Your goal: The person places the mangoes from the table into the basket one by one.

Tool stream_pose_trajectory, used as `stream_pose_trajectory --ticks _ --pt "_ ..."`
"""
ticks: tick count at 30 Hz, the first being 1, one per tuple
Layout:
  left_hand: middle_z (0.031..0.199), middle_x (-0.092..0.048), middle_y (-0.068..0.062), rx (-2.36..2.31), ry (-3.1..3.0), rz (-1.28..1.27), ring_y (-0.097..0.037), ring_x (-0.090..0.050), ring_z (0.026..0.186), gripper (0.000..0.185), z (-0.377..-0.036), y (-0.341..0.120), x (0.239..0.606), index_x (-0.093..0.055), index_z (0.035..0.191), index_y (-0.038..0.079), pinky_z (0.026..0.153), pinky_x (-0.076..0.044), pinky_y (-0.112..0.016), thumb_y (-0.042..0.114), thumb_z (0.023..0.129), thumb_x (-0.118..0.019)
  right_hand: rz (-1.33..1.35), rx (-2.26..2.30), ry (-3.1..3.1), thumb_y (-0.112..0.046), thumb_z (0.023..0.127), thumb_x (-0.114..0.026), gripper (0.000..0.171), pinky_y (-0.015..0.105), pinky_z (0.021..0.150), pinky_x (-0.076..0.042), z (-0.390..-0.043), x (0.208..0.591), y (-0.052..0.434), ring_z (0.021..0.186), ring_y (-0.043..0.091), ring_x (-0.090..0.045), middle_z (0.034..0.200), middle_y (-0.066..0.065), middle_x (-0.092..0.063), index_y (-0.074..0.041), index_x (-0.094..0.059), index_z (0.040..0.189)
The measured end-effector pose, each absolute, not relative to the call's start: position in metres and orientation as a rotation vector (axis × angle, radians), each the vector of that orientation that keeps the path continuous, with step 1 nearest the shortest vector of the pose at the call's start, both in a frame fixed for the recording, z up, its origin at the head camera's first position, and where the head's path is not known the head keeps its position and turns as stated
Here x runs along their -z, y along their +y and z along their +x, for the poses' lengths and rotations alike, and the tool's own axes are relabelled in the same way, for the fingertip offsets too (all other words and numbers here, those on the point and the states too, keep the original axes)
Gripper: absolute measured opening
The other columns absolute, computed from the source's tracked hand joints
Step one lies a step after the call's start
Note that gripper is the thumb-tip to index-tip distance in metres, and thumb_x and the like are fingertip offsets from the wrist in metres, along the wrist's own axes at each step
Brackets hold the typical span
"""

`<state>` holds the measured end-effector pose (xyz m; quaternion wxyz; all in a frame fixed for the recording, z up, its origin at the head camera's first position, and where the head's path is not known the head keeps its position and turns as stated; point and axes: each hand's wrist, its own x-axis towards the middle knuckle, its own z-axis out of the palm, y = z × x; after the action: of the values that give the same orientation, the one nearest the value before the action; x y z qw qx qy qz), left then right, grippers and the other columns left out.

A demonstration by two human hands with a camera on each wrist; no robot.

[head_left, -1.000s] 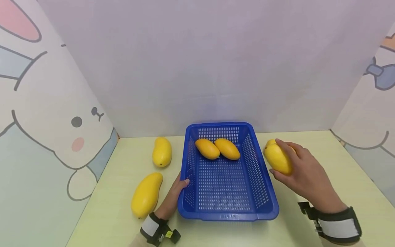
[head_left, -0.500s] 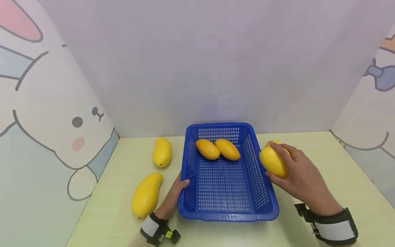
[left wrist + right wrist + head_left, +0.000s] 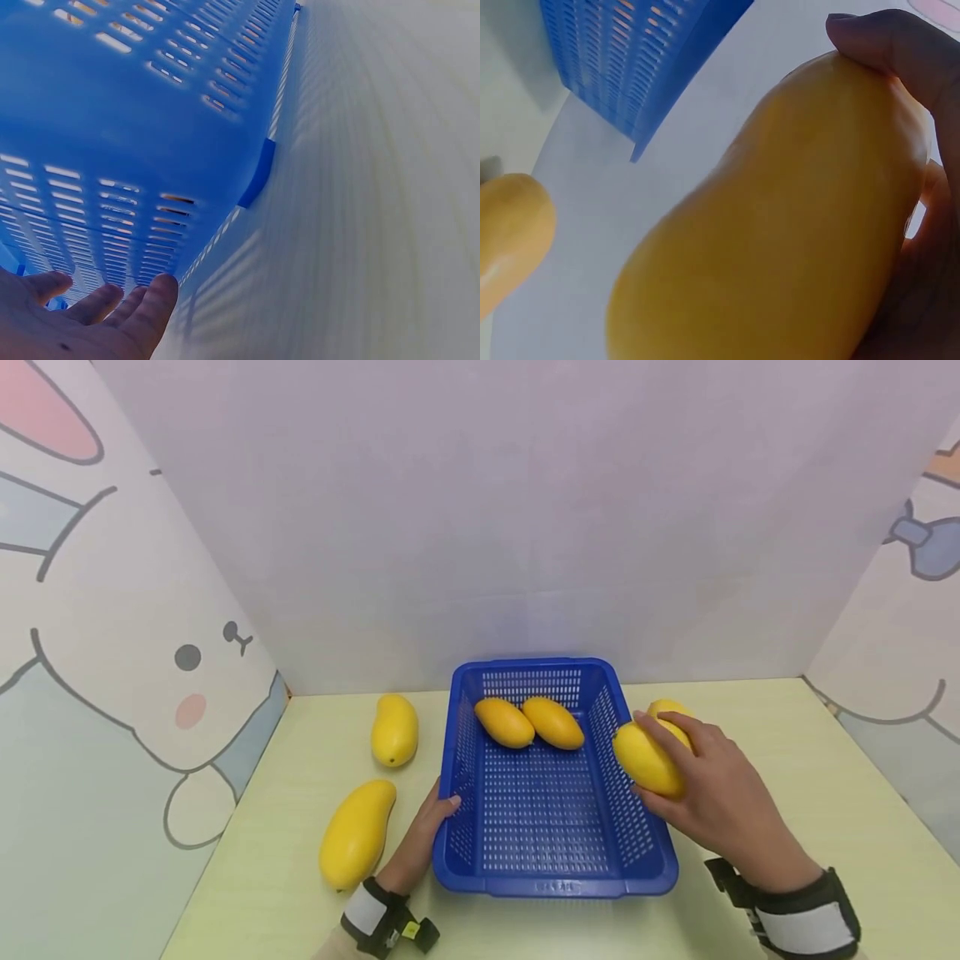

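A blue slotted basket (image 3: 551,887) stands mid-table with two orange-yellow mangoes (image 3: 528,722) lying at its far end. My right hand (image 3: 712,793) grips a yellow mango (image 3: 645,758) just above the basket's right rim; the right wrist view shows that held mango (image 3: 780,225) large, with a fingertip (image 3: 877,37) over its end. My left hand (image 3: 420,843) rests on the basket's left wall with straight fingers (image 3: 97,322) against the blue basket wall (image 3: 150,112).
Another yellow mango (image 3: 670,708) lies on the table behind my right hand, the same mango (image 3: 510,232) in the right wrist view. Two more mangoes (image 3: 393,728) (image 3: 355,832) lie left of the basket. Cartoon-printed panels wall in the pale green table (image 3: 825,777).
My right hand has carried the yellow mango leftward, from beside the basket to over its right rim. The left hand and basket have not moved.
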<state>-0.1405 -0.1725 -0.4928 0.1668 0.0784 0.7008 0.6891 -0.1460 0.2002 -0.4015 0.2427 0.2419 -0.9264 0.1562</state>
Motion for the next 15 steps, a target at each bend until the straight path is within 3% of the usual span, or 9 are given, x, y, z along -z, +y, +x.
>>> stream_pose_trajectory --ticks 7,15 --pt "0.167 -0.015 -0.015 -1.955 2.002 0.237 -0.039 -0.026 0.146 0.067 -0.141 -0.173 0.492 -0.003 0.165 0.022 0.116 -0.021 -0.064 0.035 0.106 -0.033 0.755 -0.413 -2.445 -0.027 0.066 -0.088 0.089 0.059 0.083 -0.051 -0.146 0.399 0.194 0.115 0.045 -0.052 0.133 0.024 -0.051 -0.018 -0.054 0.147" --pt "0.166 -0.017 -0.013 -1.961 1.987 0.236 -0.037 -0.028 0.145 0.066 -0.141 -0.174 0.494 -0.003 0.164 0.023 0.116 -0.021 -0.063 0.036 0.106 -0.032 0.787 -0.397 -2.461 -0.029 0.065 -0.092 0.091 0.056 0.081 -0.055 -0.144 0.399 0.18 0.109 0.042 -0.054 0.128 0.023 -0.053 -0.022 -0.054 0.147"
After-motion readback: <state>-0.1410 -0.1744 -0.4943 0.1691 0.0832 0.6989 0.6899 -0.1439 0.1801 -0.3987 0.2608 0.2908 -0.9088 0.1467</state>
